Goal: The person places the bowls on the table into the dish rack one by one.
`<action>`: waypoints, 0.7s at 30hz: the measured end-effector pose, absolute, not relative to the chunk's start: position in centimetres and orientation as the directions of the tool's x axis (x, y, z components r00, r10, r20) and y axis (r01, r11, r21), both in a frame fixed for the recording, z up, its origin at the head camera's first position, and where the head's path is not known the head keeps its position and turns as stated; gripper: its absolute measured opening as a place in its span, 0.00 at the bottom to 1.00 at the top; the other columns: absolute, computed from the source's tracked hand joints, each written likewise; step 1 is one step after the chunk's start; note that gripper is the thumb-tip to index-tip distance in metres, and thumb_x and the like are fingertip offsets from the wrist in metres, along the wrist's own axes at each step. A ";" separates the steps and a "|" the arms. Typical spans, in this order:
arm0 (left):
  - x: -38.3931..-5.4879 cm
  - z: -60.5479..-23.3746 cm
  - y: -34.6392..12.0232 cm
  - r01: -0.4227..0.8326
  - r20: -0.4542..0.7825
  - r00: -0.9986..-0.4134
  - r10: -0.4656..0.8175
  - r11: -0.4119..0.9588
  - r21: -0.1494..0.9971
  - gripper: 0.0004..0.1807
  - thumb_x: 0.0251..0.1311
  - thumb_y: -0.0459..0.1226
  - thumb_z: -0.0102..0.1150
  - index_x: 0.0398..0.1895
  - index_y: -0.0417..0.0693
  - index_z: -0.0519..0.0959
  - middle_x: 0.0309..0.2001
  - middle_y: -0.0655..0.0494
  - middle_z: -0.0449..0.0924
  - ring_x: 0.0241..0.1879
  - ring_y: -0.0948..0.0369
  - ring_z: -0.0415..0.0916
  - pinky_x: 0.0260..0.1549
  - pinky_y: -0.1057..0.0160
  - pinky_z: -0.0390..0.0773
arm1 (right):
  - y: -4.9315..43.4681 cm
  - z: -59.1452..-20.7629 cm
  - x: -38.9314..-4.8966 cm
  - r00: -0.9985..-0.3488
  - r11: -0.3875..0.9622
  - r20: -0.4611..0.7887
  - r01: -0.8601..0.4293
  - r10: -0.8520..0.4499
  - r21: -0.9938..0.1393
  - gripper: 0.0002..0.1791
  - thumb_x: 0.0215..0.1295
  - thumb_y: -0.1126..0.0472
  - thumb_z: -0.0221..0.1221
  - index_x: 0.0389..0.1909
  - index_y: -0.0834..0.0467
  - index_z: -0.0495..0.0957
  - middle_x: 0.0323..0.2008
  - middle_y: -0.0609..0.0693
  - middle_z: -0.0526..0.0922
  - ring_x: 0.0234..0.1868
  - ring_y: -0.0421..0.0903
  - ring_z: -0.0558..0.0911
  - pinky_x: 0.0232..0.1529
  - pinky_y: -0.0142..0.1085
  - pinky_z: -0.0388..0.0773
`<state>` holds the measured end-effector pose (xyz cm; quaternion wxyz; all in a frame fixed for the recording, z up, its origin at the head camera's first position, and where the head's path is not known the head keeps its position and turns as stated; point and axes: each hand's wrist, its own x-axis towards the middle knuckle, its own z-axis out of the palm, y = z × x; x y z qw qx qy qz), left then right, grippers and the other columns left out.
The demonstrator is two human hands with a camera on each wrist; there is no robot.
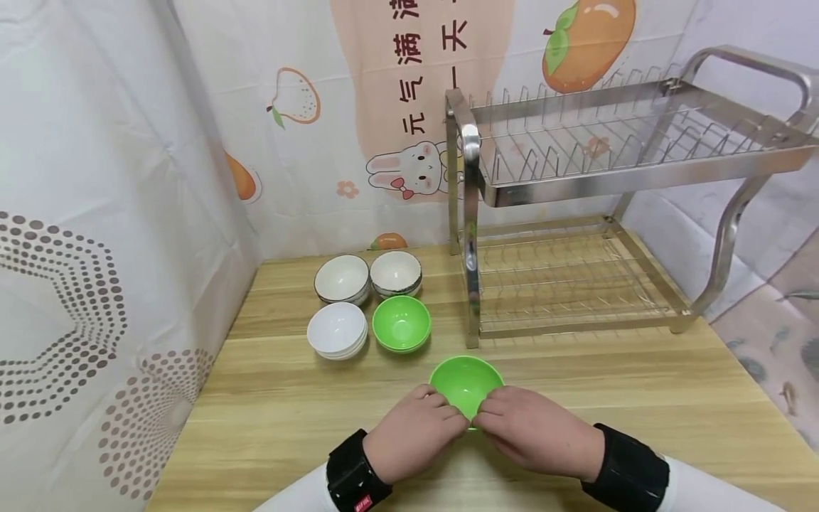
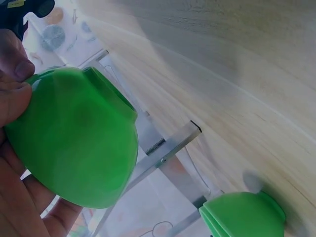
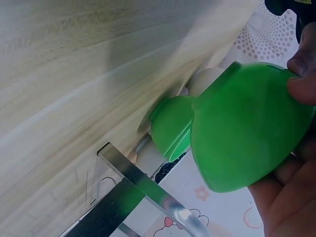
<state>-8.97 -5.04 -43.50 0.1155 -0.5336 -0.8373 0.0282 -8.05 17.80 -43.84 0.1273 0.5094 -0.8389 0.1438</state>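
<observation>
Both hands hold one green bowl (image 1: 466, 380) by its near rim, above the wooden table. The left hand (image 1: 419, 432) grips the rim on the left side, and the right hand (image 1: 536, 434) grips it on the right, their fingertips close together. In the left wrist view the bowl (image 2: 79, 138) shows its outer wall and foot, with thumb and fingers on its edge. The right wrist view shows the same bowl (image 3: 247, 128) pinched between thumb and fingers. Beyond it stands a stack of green bowls (image 1: 402, 323).
Left of the green stack are stacked white bowls (image 1: 336, 330). Behind stand two stacks of dark-rimmed bowls, the left one (image 1: 342, 279) and the right one (image 1: 396, 272). A two-tier metal dish rack (image 1: 473, 235) occupies the back right of the table (image 1: 288, 427). Curtains hang behind and left.
</observation>
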 end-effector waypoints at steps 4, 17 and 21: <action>-8.8 -43.7 -4.9 0.888 0.167 -0.419 0.893 0.441 -0.133 0.03 0.62 0.42 0.60 0.37 0.62 0.81 0.37 0.72 0.82 0.42 0.68 0.72 0.50 0.64 0.70 | 17.9 -43.8 -7.9 -0.439 0.435 0.347 -0.896 -0.829 -0.095 0.09 0.52 0.65 0.65 0.34 0.51 0.79 0.27 0.38 0.76 0.31 0.35 0.72 0.34 0.31 0.78; -9.2 -44.1 -3.6 0.884 0.259 -0.433 0.863 0.463 -0.063 0.11 0.63 0.45 0.58 0.46 0.56 0.79 0.45 0.65 0.80 0.48 0.65 0.71 0.55 0.61 0.71 | 19.5 -44.1 -7.8 -0.520 0.466 0.352 -0.854 -0.778 -0.233 0.10 0.55 0.67 0.64 0.36 0.50 0.79 0.31 0.38 0.79 0.36 0.32 0.74 0.37 0.32 0.79; -9.6 -43.4 -3.4 0.877 0.338 -0.438 0.833 0.478 -0.042 0.27 0.62 0.52 0.58 0.61 0.51 0.73 0.59 0.55 0.74 0.60 0.60 0.63 0.63 0.54 0.65 | 20.5 -43.8 -7.7 -0.605 0.500 0.349 -0.792 -0.715 -0.350 0.12 0.56 0.67 0.64 0.39 0.50 0.78 0.34 0.37 0.79 0.35 0.31 0.74 0.34 0.32 0.80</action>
